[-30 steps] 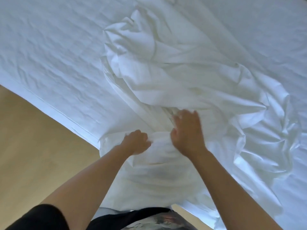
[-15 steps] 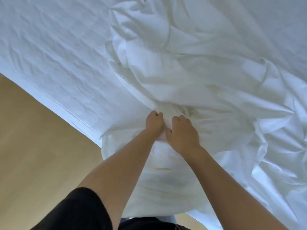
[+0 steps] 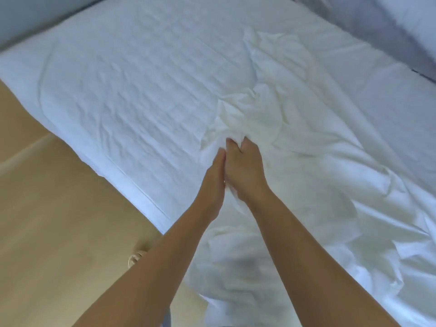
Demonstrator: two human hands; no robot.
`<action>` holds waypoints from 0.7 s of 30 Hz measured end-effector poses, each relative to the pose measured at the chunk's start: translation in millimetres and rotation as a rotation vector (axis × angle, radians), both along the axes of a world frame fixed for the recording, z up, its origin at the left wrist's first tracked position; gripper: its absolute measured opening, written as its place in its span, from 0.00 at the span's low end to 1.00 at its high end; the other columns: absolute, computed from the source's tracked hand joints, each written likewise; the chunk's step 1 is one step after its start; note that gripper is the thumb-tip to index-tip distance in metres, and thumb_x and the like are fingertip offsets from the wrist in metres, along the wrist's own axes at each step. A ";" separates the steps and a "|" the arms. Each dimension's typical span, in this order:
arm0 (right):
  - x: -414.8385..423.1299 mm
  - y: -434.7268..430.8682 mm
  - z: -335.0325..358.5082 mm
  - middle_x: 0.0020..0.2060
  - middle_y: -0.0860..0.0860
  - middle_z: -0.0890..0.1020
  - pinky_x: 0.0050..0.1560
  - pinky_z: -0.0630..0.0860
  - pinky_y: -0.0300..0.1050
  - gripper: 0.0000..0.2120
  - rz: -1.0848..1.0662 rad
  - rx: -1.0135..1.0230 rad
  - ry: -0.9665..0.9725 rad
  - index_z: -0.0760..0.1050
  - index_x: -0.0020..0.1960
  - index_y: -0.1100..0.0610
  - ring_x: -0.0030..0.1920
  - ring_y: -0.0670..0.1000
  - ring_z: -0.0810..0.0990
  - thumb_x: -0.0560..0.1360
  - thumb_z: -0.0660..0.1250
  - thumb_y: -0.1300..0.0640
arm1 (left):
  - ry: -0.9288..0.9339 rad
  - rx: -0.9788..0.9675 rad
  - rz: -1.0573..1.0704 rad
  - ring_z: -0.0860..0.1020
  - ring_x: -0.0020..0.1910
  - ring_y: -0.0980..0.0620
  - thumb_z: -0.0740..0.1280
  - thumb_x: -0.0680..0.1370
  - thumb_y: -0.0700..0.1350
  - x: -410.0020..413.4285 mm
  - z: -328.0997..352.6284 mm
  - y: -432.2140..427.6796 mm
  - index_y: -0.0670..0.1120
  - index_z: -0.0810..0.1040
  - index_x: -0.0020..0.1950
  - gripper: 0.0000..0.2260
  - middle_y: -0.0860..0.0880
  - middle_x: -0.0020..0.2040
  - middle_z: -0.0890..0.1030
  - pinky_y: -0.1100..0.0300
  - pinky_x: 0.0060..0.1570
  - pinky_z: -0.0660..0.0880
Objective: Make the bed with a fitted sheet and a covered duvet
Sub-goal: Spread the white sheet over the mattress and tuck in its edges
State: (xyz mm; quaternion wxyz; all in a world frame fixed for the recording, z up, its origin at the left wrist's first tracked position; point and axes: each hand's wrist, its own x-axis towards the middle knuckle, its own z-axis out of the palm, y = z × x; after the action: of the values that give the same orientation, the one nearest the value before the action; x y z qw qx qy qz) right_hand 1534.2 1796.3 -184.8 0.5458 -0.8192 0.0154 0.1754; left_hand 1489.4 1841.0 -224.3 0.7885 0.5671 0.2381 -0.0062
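Gripping bunched sheet [image 3: 257, 114] by mattress [image 3: 122, 90] near edge: right hand [image 3: 245, 171] fingers curled into fabric, left hand [image 3: 215, 182] fingers straight, together (thumb hidden); ridge runs toward far edge.

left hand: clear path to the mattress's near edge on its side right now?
Probably yes. The left hand lies on the bunched fabric beside the right hand; the mattress edge to its left is uncovered, with nothing between. Unclear whether it grips fabric.

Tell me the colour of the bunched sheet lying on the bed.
Plain white with no pattern. The bunched sheet shows best in the head view.
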 end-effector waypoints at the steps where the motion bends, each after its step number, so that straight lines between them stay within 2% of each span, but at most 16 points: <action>1: 3.8 18.8 7.8 0.44 0.52 0.80 0.42 0.75 0.41 0.11 -0.043 0.037 0.004 0.75 0.52 0.59 0.43 0.48 0.79 0.80 0.56 0.56 | -0.016 0.050 0.050 0.77 0.51 0.63 0.51 0.81 0.57 -7.5 -1.1 9.4 0.57 0.75 0.52 0.14 0.58 0.51 0.79 0.64 0.52 0.74; 4: 16.0 74.2 25.2 0.39 0.49 0.76 0.38 0.71 0.38 0.09 -0.197 0.129 0.034 0.73 0.50 0.56 0.37 0.45 0.75 0.80 0.56 0.53 | -0.011 0.199 0.110 0.74 0.46 0.61 0.56 0.73 0.63 -22.7 -8.5 39.7 0.53 0.71 0.51 0.16 0.55 0.48 0.75 0.65 0.47 0.72; 6: 21.2 107.1 30.7 0.40 0.51 0.76 0.42 0.72 0.42 0.12 -0.273 0.161 0.081 0.73 0.52 0.60 0.40 0.49 0.76 0.79 0.57 0.53 | 0.019 0.209 -0.021 0.72 0.36 0.61 0.60 0.76 0.55 -25.4 -12.0 59.1 0.52 0.69 0.45 0.08 0.57 0.39 0.72 0.64 0.39 0.70; 7: 23.5 119.6 31.8 0.41 0.54 0.75 0.42 0.72 0.43 0.14 -0.286 0.184 0.108 0.73 0.55 0.64 0.41 0.50 0.75 0.79 0.58 0.54 | 0.038 0.210 -0.086 0.70 0.33 0.59 0.60 0.79 0.50 -23.4 -12.7 69.6 0.50 0.68 0.41 0.08 0.57 0.35 0.71 0.61 0.37 0.69; 9: 23.8 134.8 31.3 0.42 0.54 0.74 0.43 0.74 0.46 0.15 -0.246 0.217 0.166 0.70 0.56 0.69 0.41 0.50 0.74 0.78 0.60 0.56 | 0.104 0.186 -0.122 0.73 0.32 0.52 0.57 0.81 0.47 -13.3 -8.9 96.8 0.47 0.70 0.37 0.14 0.52 0.32 0.74 0.54 0.37 0.69; 10: 23.2 136.3 28.8 0.46 0.54 0.75 0.48 0.76 0.48 0.15 -0.205 0.162 0.176 0.71 0.57 0.65 0.45 0.50 0.75 0.78 0.62 0.55 | 0.119 0.159 -0.078 0.76 0.36 0.48 0.56 0.81 0.48 -5.1 -0.4 114.1 0.46 0.73 0.38 0.14 0.49 0.35 0.78 0.52 0.40 0.72; 11: 20.8 134.2 25.0 0.52 0.52 0.75 0.52 0.74 0.46 0.17 -0.162 0.064 0.171 0.70 0.62 0.59 0.51 0.49 0.75 0.77 0.64 0.51 | 0.107 0.140 -0.005 0.78 0.38 0.49 0.56 0.81 0.48 6.0 10.8 134.2 0.46 0.75 0.40 0.14 0.48 0.37 0.79 0.53 0.42 0.74; 13: 10.7 126.4 14.8 0.57 0.47 0.72 0.50 0.68 0.38 0.26 -0.081 -0.073 0.125 0.65 0.68 0.52 0.55 0.46 0.73 0.74 0.67 0.45 | 0.032 0.139 0.170 0.76 0.30 0.57 0.58 0.80 0.46 36.0 39.6 181.0 0.48 0.74 0.36 0.14 0.54 0.30 0.77 0.61 0.34 0.73; 15: -2.2 131.6 9.1 0.56 0.46 0.72 0.45 0.67 0.34 0.29 0.037 -0.063 0.118 0.65 0.68 0.50 0.53 0.40 0.73 0.72 0.68 0.42 | -0.055 0.125 0.268 0.71 0.24 0.58 0.60 0.79 0.45 69.3 72.8 229.7 0.47 0.71 0.33 0.14 0.56 0.23 0.72 0.66 0.27 0.68; 16: -6.1 140.5 6.5 0.55 0.45 0.73 0.44 0.68 0.33 0.29 0.111 -0.069 0.111 0.66 0.68 0.50 0.51 0.39 0.73 0.71 0.68 0.41 | -0.075 0.134 0.247 0.70 0.23 0.58 0.61 0.79 0.46 82.6 87.7 246.9 0.48 0.70 0.33 0.14 0.57 0.23 0.70 0.67 0.27 0.67; 18: -4.6 166.1 2.3 0.55 0.46 0.74 0.46 0.70 0.36 0.28 0.213 -0.177 0.048 0.66 0.67 0.50 0.50 0.42 0.75 0.72 0.67 0.40 | -0.061 0.191 0.130 0.69 0.26 0.55 0.61 0.79 0.47 94.9 105.2 262.0 0.48 0.68 0.34 0.14 0.54 0.25 0.69 0.66 0.28 0.65; 21: 9.8 203.4 2.6 0.56 0.48 0.72 0.50 0.70 0.41 0.29 0.171 -0.291 -0.122 0.64 0.68 0.54 0.52 0.47 0.74 0.74 0.64 0.40 | 0.017 0.223 0.028 0.69 0.29 0.52 0.60 0.79 0.49 94.8 100.0 266.6 0.47 0.68 0.35 0.13 0.49 0.30 0.68 0.61 0.32 0.66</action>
State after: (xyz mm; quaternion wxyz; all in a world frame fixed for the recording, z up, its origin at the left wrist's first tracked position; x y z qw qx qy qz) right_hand 1544.0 1999.7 -182.2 0.4043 -0.8971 -0.0625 0.1669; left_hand 1584.2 2107.6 -124.3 0.7184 0.6479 0.2519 0.0268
